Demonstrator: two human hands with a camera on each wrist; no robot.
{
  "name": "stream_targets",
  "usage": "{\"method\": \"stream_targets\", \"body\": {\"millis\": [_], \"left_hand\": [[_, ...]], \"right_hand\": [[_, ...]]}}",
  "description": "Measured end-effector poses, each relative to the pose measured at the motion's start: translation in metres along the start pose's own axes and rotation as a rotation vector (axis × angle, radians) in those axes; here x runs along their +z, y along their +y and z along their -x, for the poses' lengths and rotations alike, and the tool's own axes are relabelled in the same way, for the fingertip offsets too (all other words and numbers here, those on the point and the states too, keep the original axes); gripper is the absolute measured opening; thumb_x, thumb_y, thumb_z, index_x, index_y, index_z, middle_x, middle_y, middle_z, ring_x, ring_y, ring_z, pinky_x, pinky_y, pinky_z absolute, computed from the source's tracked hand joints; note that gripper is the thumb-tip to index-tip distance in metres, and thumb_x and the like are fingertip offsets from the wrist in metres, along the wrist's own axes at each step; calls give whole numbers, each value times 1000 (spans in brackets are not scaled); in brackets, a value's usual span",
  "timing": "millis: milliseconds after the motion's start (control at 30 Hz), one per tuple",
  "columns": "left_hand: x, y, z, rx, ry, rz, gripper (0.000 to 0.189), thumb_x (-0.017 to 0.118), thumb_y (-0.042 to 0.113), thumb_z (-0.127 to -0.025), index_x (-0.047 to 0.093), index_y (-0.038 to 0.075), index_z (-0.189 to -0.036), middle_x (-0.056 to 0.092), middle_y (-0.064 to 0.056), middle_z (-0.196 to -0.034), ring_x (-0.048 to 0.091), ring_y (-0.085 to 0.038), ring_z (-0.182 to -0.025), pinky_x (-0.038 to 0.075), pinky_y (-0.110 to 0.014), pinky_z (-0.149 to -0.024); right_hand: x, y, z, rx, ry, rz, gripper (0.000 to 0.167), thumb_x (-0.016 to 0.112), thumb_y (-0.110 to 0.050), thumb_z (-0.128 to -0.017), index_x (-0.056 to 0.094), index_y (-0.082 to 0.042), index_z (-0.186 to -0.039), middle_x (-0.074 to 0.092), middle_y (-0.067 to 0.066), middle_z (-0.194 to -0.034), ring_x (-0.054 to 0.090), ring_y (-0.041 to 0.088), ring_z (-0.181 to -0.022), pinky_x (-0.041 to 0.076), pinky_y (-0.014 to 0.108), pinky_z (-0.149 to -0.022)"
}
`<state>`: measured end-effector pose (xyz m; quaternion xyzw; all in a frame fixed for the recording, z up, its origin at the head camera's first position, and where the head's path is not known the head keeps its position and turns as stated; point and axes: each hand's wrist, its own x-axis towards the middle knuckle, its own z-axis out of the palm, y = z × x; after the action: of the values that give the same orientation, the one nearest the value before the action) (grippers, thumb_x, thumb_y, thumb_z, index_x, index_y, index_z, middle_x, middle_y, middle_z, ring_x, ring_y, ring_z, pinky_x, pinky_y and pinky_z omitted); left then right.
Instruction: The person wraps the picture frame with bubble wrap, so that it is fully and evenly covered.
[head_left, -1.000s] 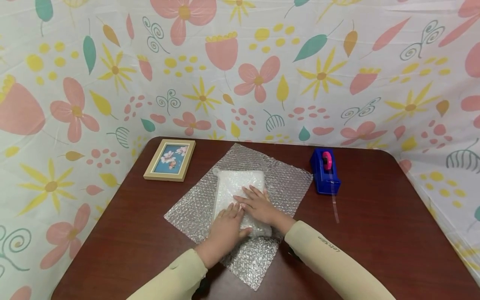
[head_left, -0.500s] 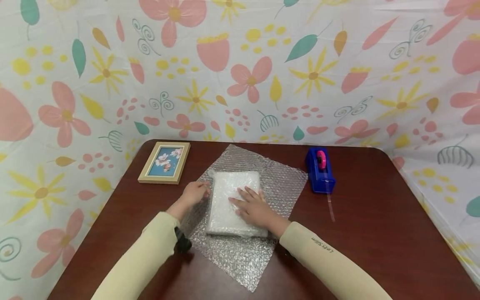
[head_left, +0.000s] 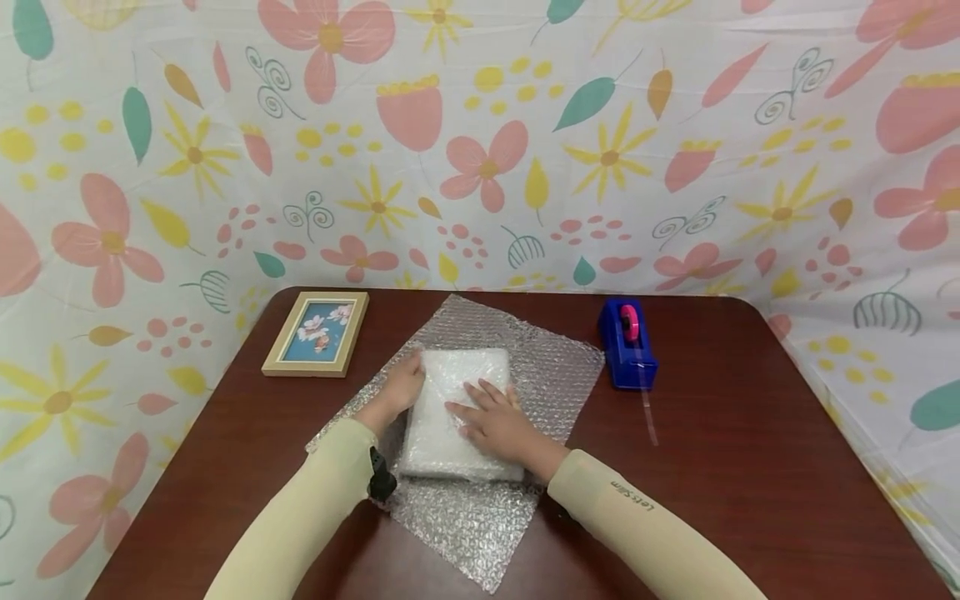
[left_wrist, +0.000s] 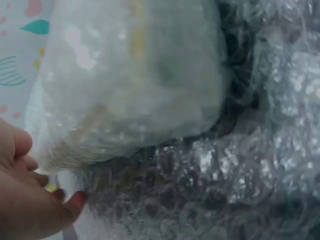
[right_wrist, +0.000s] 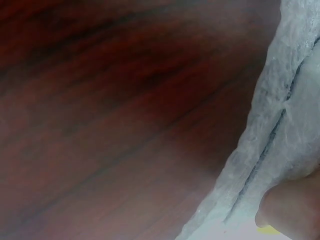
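Flowery cloth point(head_left: 487, 167) hangs behind your brown table point(head_left: 712, 417).

From the head view, your white wrapped bundle point(head_left: 435, 446) sits on the bubble sheet point(head_left: 465, 525), between the picture frame point(head_left: 315, 333) on your left and the blue tape holder point(head_left: 633, 371) on your right. Your left hand point(head_left: 401, 387) is now against the bundle's far left side, no longer just beside it. Your right hand point(head_left: 491, 421) stays on top with its fingers spread, not gripping. So you seem to have the bundle steady from 2 places, while the sheet under it lies spread out. The bundle's long side runs almost straight away from you, with 1 short end facing you. The sheet is turned, so 1 corner points your way.

From the left wrist, your fingers bend close by the bundle's edge; I cannot tell if they pinch anything.

From the right wrist, 1 bit of your hand shows against the bundle, and a dark line point(right_wrist: 266, 145) runs along it.
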<state>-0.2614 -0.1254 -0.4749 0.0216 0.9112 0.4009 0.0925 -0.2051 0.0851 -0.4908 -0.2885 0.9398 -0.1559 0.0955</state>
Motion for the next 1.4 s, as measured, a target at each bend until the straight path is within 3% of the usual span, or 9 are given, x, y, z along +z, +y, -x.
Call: {"method": "stream_targets", "body": {"millis": [167, 433, 600, 700, 833, 1033, 1133, 1300, 1400], "left_hand": [[-10, -2, -6, -10, -58, 24, 55, 26, 18, -110, 19, -1, -162, 15, -20, -172, 12, -37, -161, 12, -49, -132], [-27, -2, -12, 31, -44, -79, 46, 39, 11, -109, 44, -1, -153, 41, -21, -162, 34, -39, -154, 29, -52, -127], [-32, 3, -15, -20, -150, 7, 52, 31, 20, -108, 40, 0, -156, 35, -22, -165, 26, -41, -157, 24, -54, -129], [-37, 4, -15, 10, -196, -25, 53, 35, 24, -109, 40, 0, -156, 35, -23, -165, 27, -43, -156, 26, -56, -128], [-38, 1, -19, 77, -144, -125, 46, 45, 22, -109, 51, 2, -149, 47, -23, -157, 44, -43, -147, 41, -56, -119], [-38, -1, -27, 95, -55, -263, 27, 57, 25, -106, 65, 4, -120, 67, -22, -131, 65, -37, -119, 55, -51, -98], [-44, 0, -29, 90, -124, -298, 28, 56, 28, -106, 63, 3, -116, 67, -21, -124, 63, -34, -108, 53, -49, -92], [-56, 5, -31, 88, -301, -262, 39, 57, 28, -104, 61, -2, -128, 62, -23, -132, 60, -33, -113, 52, -48, -97], [-54, 9, -33, 115, -289, -310, 26, 61, 26, -102, 66, 0, -102, 66, -15, -98, 58, -24, -87, 52, -36, -80]], "right_hand": [[-1, -1, 0, 1, -2, -12, 48, 45, -39, -108, 44, -32, -156, 24, 11, -171, 15, 37, -161, 6, 71, -126], [2, -1, 0, -8, 6, -1, 48, 44, -40, -109, 44, -34, -156, 25, 10, -171, 16, 36, -161, 6, 70, -127], [4, -1, -1, -7, 10, -11, 48, 44, -41, -109, 44, -34, -156, 25, 10, -171, 16, 36, -161, 6, 69, -127], [3, -1, 0, 3, 13, -14, 48, 45, -40, -108, 44, -34, -156, 25, 10, -171, 15, 36, -161, 6, 69, -127], [2, -2, 1, 9, 10, -6, 48, 44, -40, -109, 44, -34, -156, 25, 10, -171, 15, 35, -162, 6, 69, -127], [1, -4, 2, 9, 14, -18, 47, 44, -41, -109, 44, -35, -155, 26, 9, -171, 15, 35, -162, 7, 69, -127], [2, -5, 2, 0, 17, -15, 47, 45, -41, -108, 45, -35, -155, 27, 10, -171, 17, 35, -161, 8, 70, -127], [2, -5, 4, -5, 22, 0, 47, 46, -40, -108, 46, -34, -154, 29, 10, -170, 19, 35, -161, 10, 70, -126], [0, -5, 5, 7, 17, 3, 47, 45, -41, -109, 46, -35, -155, 28, 9, -171, 18, 34, -161, 10, 70, -127]]}}
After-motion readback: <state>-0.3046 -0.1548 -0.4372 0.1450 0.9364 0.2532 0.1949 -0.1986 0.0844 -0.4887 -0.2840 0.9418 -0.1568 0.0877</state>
